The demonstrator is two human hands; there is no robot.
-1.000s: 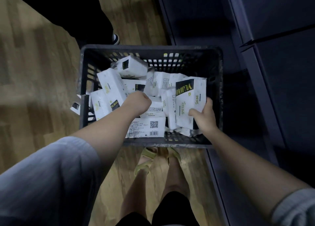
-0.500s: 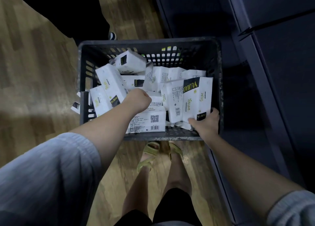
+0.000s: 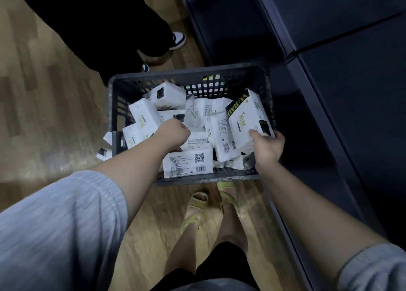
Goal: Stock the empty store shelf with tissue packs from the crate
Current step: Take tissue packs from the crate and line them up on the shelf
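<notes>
Right hand (image 3: pixel 267 147) grips the lower edge of a raised tissue pack (image 3: pixel 247 115), thumb on its face, pack tilted above the crate's (image 3: pixel 186 76) right side; left hand (image 3: pixel 174 132), fist-curled, reaches among loose packs (image 3: pixel 189 162), contents unclear; shelf (image 3: pixel 329 93) alongside to the right.

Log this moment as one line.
right hand grips tissue pack | left hand reaches into crate | shelf not stocked yet
</notes>
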